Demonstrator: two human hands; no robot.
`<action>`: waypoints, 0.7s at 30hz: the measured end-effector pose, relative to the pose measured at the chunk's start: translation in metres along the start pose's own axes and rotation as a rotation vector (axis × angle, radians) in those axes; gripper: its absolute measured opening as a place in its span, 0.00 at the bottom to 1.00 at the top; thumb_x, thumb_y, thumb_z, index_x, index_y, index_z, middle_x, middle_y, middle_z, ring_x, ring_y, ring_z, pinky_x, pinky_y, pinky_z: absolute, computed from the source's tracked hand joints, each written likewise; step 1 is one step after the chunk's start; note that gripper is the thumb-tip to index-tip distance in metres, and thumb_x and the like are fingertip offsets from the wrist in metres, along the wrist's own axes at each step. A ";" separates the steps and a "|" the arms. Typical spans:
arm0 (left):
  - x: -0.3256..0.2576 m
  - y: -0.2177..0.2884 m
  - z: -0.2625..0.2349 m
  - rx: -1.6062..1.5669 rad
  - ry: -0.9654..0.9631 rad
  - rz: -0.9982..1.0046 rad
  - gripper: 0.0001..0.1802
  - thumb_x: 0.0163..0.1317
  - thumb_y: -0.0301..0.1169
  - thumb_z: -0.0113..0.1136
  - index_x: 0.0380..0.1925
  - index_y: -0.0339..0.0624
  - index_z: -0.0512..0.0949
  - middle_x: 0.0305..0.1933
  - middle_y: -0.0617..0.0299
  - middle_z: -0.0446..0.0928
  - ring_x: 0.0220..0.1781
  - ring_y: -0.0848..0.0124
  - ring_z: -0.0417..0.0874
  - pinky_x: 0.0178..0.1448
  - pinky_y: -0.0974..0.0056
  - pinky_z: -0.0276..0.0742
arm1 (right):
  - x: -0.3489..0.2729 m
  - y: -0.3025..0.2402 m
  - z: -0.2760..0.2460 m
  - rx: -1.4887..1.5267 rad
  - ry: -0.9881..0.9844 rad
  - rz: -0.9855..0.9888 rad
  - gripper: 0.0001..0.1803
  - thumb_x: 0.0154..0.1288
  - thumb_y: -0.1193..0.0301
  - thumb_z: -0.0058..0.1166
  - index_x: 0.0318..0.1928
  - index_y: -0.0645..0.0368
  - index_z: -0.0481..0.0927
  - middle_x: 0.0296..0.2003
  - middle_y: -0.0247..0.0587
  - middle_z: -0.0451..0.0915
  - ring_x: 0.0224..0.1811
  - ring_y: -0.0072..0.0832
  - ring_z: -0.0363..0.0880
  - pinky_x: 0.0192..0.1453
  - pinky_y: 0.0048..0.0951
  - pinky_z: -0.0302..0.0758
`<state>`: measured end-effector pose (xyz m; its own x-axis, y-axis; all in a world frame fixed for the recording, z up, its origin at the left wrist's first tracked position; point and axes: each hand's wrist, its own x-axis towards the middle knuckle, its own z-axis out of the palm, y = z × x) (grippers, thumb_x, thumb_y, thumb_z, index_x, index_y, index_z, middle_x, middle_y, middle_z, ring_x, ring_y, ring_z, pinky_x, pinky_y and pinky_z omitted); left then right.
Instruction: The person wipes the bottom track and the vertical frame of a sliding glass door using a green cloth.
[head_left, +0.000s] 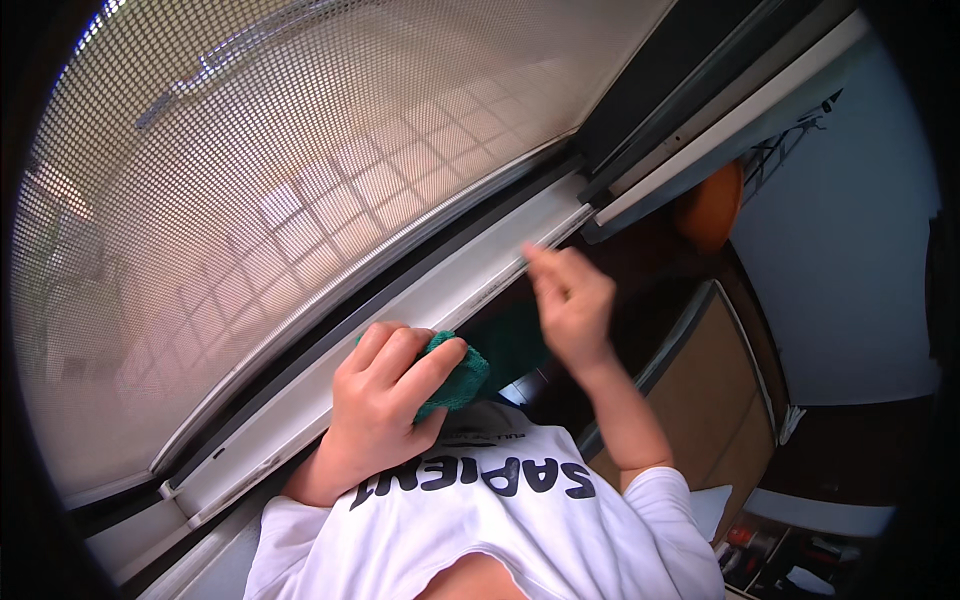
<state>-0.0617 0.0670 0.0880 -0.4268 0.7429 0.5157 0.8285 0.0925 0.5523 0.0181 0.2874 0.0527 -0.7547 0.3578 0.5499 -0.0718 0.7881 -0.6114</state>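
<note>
Green towelling cloth (pixel 462 378) fills our left hand (pixel 385 395), fingers curled, likely freeing our right hand (pixel 577 305) at two o'clock, pinch unclear.

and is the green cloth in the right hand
No, the left hand holds the green cloth, while the right hand is apart from it.
</note>
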 end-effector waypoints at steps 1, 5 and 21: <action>0.001 0.000 0.000 -0.001 -0.002 0.005 0.32 0.26 0.23 0.62 0.43 0.41 0.79 0.38 0.55 0.76 0.38 0.54 0.76 0.40 0.57 0.75 | -0.010 -0.009 0.011 0.028 -0.017 -0.120 0.16 0.58 0.83 0.57 0.48 0.59 0.83 0.26 0.45 0.78 0.26 0.38 0.79 0.29 0.33 0.76; -0.002 0.000 -0.001 0.011 0.008 0.003 0.32 0.25 0.23 0.62 0.43 0.41 0.80 0.38 0.55 0.77 0.38 0.54 0.76 0.39 0.57 0.75 | 0.003 -0.001 -0.004 -0.027 -0.099 -0.133 0.16 0.57 0.82 0.60 0.47 0.57 0.84 0.25 0.42 0.77 0.23 0.37 0.77 0.27 0.30 0.75; 0.003 0.003 0.000 0.049 0.002 -0.010 0.31 0.28 0.22 0.65 0.43 0.44 0.79 0.35 0.58 0.75 0.37 0.59 0.76 0.39 0.60 0.76 | -0.007 -0.010 0.000 0.128 -0.131 -0.055 0.17 0.58 0.83 0.58 0.48 0.59 0.83 0.27 0.43 0.80 0.25 0.32 0.80 0.28 0.28 0.75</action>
<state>-0.0605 0.0690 0.0914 -0.4355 0.7403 0.5121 0.8412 0.1322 0.5243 0.0238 0.2765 0.0552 -0.8253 0.2411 0.5106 -0.1912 0.7315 -0.6545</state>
